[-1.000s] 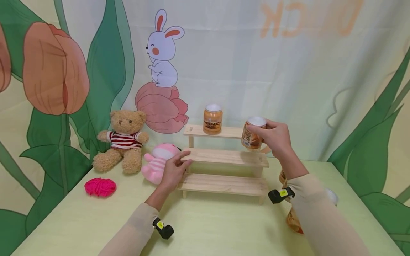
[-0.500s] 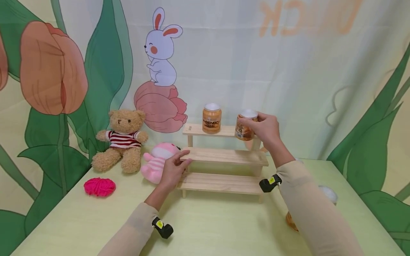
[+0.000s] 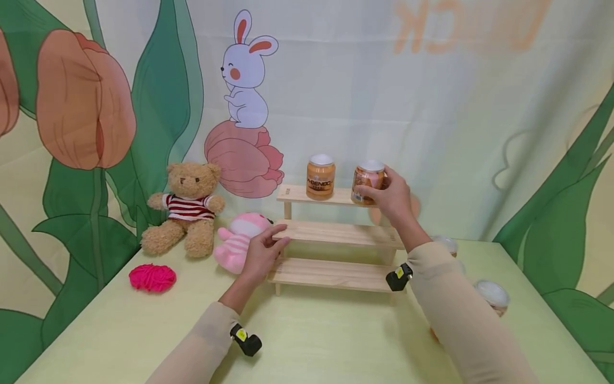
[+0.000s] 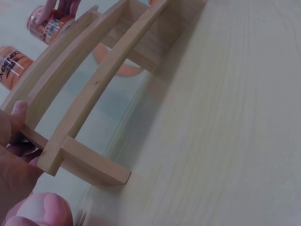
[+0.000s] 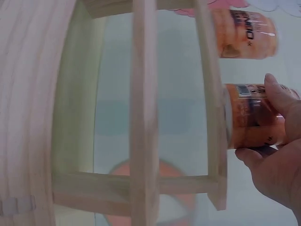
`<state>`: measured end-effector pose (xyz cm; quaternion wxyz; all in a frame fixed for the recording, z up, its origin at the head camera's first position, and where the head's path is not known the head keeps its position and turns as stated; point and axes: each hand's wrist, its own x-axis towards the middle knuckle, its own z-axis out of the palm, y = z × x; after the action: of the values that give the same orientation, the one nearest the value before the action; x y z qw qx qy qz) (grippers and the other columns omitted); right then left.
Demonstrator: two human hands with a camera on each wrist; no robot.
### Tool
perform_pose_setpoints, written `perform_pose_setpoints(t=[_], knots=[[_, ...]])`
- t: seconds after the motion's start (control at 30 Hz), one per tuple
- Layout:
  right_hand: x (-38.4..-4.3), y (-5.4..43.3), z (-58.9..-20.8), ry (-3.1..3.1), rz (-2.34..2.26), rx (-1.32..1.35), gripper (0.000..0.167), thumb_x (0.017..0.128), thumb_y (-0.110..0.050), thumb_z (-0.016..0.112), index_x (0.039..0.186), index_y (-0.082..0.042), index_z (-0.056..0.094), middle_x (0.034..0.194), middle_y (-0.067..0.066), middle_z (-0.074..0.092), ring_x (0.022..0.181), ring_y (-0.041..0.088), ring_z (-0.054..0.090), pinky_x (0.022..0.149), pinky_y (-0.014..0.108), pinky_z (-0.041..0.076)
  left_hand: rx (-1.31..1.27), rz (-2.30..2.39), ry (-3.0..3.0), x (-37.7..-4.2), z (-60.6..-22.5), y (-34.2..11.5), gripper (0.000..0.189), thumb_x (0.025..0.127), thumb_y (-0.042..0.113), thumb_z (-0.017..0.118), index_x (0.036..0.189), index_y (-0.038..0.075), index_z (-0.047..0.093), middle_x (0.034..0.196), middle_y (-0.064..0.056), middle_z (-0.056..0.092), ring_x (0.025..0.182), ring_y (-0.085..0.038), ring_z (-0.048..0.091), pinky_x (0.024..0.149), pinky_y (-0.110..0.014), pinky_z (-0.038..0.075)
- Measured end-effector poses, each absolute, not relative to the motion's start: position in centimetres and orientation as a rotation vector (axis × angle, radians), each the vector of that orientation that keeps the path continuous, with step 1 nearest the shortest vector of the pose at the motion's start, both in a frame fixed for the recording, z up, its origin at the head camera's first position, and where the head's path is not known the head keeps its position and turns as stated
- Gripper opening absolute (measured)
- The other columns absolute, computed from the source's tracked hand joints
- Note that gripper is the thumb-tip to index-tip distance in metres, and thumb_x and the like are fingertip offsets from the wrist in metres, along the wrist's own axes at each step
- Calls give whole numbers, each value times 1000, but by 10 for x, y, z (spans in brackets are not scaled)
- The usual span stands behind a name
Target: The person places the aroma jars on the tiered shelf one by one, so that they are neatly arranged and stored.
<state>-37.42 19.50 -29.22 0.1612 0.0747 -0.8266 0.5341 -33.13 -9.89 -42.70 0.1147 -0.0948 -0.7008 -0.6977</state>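
Note:
A three-tier wooden shelf point(image 3: 336, 232) stands on the table. My right hand point(image 3: 395, 194) grips an orange-labelled can point(image 3: 366, 184) with a pale lid, upright at the right part of the top tier. In the right wrist view, that can's base point(image 5: 228, 117) is right at the top board, with thumb and fingers on either side of its body. A matching can point(image 3: 320, 178) stands to its left on the same tier. My left hand point(image 3: 263, 253) holds the shelf's left end at the middle tier; in the left wrist view its thumb point(image 4: 19, 113) lies against a board.
Several more cans, one with a clear lid point(image 3: 491, 292), stand at the right, partly behind my right sleeve. A pink plush toy point(image 3: 235, 245) sits beside my left hand. Further left are a teddy bear point(image 3: 189, 210) and a pink yarn bundle point(image 3: 152, 278). A printed curtain point(image 3: 431, 106) hangs behind.
My right hand has carried its can left and back, from in front of the top tier's right end onto that tier. My left hand has stayed at the shelf's left end.

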Motion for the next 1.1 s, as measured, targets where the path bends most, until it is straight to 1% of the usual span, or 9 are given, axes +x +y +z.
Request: perform_pose_setpoints(t=[0.17,0.3,0.4,0.53,0.63,0.73,0.8,0.93,1.1], knots=[[-382,190,-299,-2333,1467,247,71,85,-24,82,146,-12,47,129,16,61,115,29,60,92,45,51,-268,-2041,-2058,-332,-427,-99,39,94,13,72,131,4,66,102,-24,71,87,-25,63,61,-20,42],[-387,187,-301,-2335,1440,226,75,86,-23,81,150,-14,43,133,16,60,119,30,59,93,45,51,-259,-2043,-2057,-332,-427,-100,38,94,12,72,130,5,67,102,-25,70,82,-25,60,58,-20,40],[-388,186,-302,-2361,1423,195,78,87,-24,81,152,-14,40,135,16,58,121,30,57,95,46,50,-257,-2046,-2064,-331,-428,-100,37,94,12,71,131,6,67,104,-26,70,85,-28,61,58,-20,40],[-387,186,-301,-2379,1393,181,76,86,-24,81,150,-13,41,134,17,58,121,31,57,95,46,50,-265,-2045,-2059,-332,-429,-99,37,94,11,71,130,6,67,106,-28,69,93,-37,62,59,-20,42],[-384,185,-301,-2401,1397,146,82,86,-26,82,152,-12,36,136,18,56,121,32,57,95,47,50,-271,-2045,-2059,-332,-430,-99,36,94,11,71,130,6,67,104,-27,70,92,-38,62,59,-20,42],[-376,185,-302,-2424,1408,71,94,86,-28,82,158,-9,24,145,20,49,129,34,50,101,49,45,-260,-2050,-2073,-330,-432,-99,36,94,12,71,130,7,67,99,-20,72,85,-28,62,57,-20,41],[-368,183,-299,-2410,1397,25,97,86,-30,81,158,-6,21,150,21,44,134,36,45,104,49,42,-261,-2051,-2082,-330,-432,-99,37,94,12,71,130,6,67,98,-16,73,83,-24,61,56,-20,40],[-349,180,-288,-2331,1377,33,88,88,-32,78,155,-3,30,154,18,40,139,34,39,107,49,39,-286,-2047,-2079,-331,-432,-100,38,94,15,71,131,5,66,97,-16,72,80,-23,59,56,-20,40],[-313,187,-276,-2297,1447,123,87,87,-35,79,154,-4,34,154,14,41,140,29,40,110,43,36,-289,-2017,-2077,-332,-430,-100,38,95,15,71,131,6,66,92,-9,73,77,-25,58,56,-21,40]])
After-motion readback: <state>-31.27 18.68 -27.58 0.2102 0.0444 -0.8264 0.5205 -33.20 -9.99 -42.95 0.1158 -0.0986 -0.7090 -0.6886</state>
